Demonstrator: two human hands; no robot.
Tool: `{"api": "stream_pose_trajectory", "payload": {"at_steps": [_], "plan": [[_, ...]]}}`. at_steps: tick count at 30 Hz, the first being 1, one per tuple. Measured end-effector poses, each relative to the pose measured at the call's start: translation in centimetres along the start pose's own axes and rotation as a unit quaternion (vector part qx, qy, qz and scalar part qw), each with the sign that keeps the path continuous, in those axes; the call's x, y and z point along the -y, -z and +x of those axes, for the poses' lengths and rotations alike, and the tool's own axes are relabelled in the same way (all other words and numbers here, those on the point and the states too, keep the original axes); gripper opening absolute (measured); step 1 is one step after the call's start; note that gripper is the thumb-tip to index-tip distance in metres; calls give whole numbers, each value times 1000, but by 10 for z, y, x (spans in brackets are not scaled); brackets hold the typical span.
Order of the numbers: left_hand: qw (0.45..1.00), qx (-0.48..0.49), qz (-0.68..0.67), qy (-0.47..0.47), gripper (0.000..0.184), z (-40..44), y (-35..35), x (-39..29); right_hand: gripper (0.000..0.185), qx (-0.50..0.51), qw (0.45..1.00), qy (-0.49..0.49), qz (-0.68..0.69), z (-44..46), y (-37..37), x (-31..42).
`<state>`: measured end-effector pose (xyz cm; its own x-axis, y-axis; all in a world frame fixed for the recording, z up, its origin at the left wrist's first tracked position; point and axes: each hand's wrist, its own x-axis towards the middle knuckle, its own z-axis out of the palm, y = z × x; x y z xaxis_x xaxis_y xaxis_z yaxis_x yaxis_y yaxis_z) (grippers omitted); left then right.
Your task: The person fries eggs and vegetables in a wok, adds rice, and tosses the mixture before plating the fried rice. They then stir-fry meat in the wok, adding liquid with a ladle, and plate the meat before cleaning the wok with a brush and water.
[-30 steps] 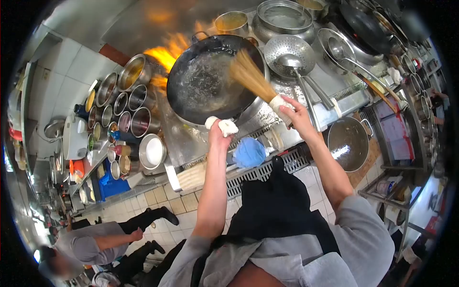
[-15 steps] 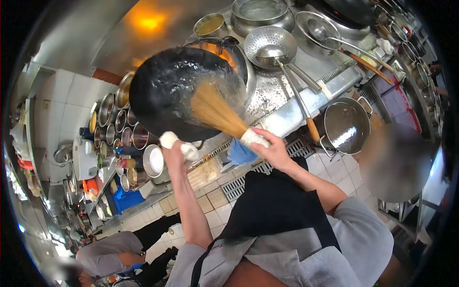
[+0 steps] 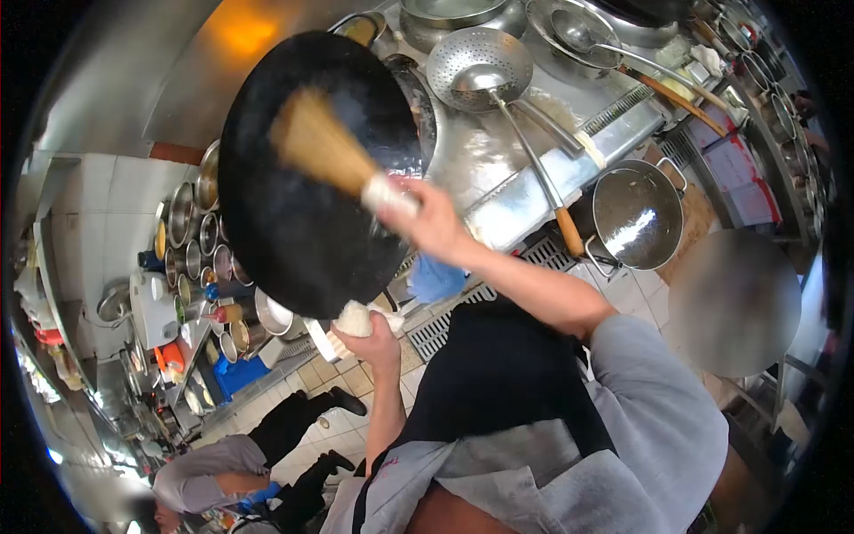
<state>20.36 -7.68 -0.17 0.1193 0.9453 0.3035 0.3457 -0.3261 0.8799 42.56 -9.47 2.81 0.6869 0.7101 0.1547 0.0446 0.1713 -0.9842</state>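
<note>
A large black wok point(image 3: 294, 222) stands steeply tilted at the stove, its dark inside facing me and faint steam over it. Through a folded white cloth point(image 3: 354, 319), my left hand point(image 3: 378, 345) grips the wok at its near lower rim; the cloth hides the exact hold. My right hand point(image 3: 431, 222) is closed around the white-wrapped handle of a bamboo wok brush point(image 3: 322, 142). The brush's splayed bristles, blurred by motion, are over the wok's upper inside. A blue cloth point(image 3: 436, 279) lies by the stove edge, below my right hand.
A perforated strainer point(image 3: 480, 62) with a ladle in it rests on the stove top point(image 3: 467, 151). To the right stands a two-handled pot point(image 3: 637, 214). Several metal containers point(image 3: 182, 214) line the left side. Another person point(image 3: 222, 467) is at lower left.
The wok has been tipped up towards me, and the water seen swirling in it no longer shows. My right hand and the brush moved up and left; my left hand moved down and right.
</note>
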Motion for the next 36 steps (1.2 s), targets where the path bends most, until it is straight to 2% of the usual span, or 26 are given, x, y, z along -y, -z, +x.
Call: {"api": "stream_pose_trajectory", "payload": {"at_steps": [1, 2, 3, 5, 6, 7, 9, 10, 12, 13, 14, 15, 17, 19, 20, 23, 26, 29, 31, 32, 33, 35, 36], "plan": [[999, -9, -29, 10, 56, 0, -5, 4, 52, 4, 985, 141, -104, -17, 1, -22], [999, -31, -33, -10, 50, 4, -8, 7, 53, 119, 969, 90, -195, -34, 20, -26], [999, -16, -35, 8, 48, 11, -5, 6, 55, 235, 930, 36, -279, -50, 47, -31], [998, 10, -41, 40, 44, 37, 7, 0, 55, 187, 873, -161, -420, -36, 101, -36], [994, 16, -68, 87, 41, 50, 10, -4, 59, 78, 883, -199, -418, -25, 135, -36], [985, 17, -96, 142, 37, 63, 12, -3, 59, -26, 933, -179, -312, -15, 165, -32], [947, 47, -162, 272, 33, 84, 16, 6, 56, -101, 916, -205, -330, 10, 198, 19], [918, 55, -196, 340, 19, 91, 13, 20, 54, -118, 940, -166, -272, 18, 214, 18], [862, 66, -304, 401, 12, 90, -9, 18, 49, -147, 974, -45, -169, 37, 236, 20], [827, 68, -352, 432, 9, 88, -16, 19, 48, -154, 975, -28, -157, 46, 241, 41], [820, 85, -356, 440, 5, 89, -25, 41, 47, -157, 977, -14, -145, 57, 246, 68], [823, 83, -356, 434, 4, 85, -37, 43, 45, -174, 976, 88, -100, 73, 249, 79], [826, 68, -362, 427, 4, 91, -54, 65, 45, -205, 963, 124, -122, 97, 246, 142], [826, 37, -363, 429, 5, 100, -65, 68, 47, -204, 947, 244, -50, 141, 259, 182], [826, 21, -363, 430, 6, 105, -69, 70, 50, -213, 931, 295, -13, 158, 261, 201], [834, 26, -347, 428, 4, 118, -79, 79, 59, -214, 853, 476, -10, 203, 200, 263], [830, 20, -352, 432, 7, 124, -78, 90, 57, -70, 846, 513, -125, 222, 184, 302], [845, 20, -338, 414, 14, 130, -75, 104, 54, -206, 817, 529, -106, 268, 134, 305], [853, 20, -325, 408, 17, 129, -75, 105, 54, -321, 743, 563, -169, 341, 133, 279], [851, 26, -338, 401, 24, 129, -74, 108, 62, -250, 826, 498, -83, 342, 100, 255], [850, 19, -336, 405, 25, 130, -75, 102, 62, -254, 847, 457, -89, 349, 73, 213], [849, 10, -329, 413, 28, 134, -73, 87, 61, -251, 889, 318, -213, 345, 12, 76], [851, 23, -348, 394, 32, 134, -74, 92, 60, -192, 905, 219, -308, 323, -16, 5]]}}
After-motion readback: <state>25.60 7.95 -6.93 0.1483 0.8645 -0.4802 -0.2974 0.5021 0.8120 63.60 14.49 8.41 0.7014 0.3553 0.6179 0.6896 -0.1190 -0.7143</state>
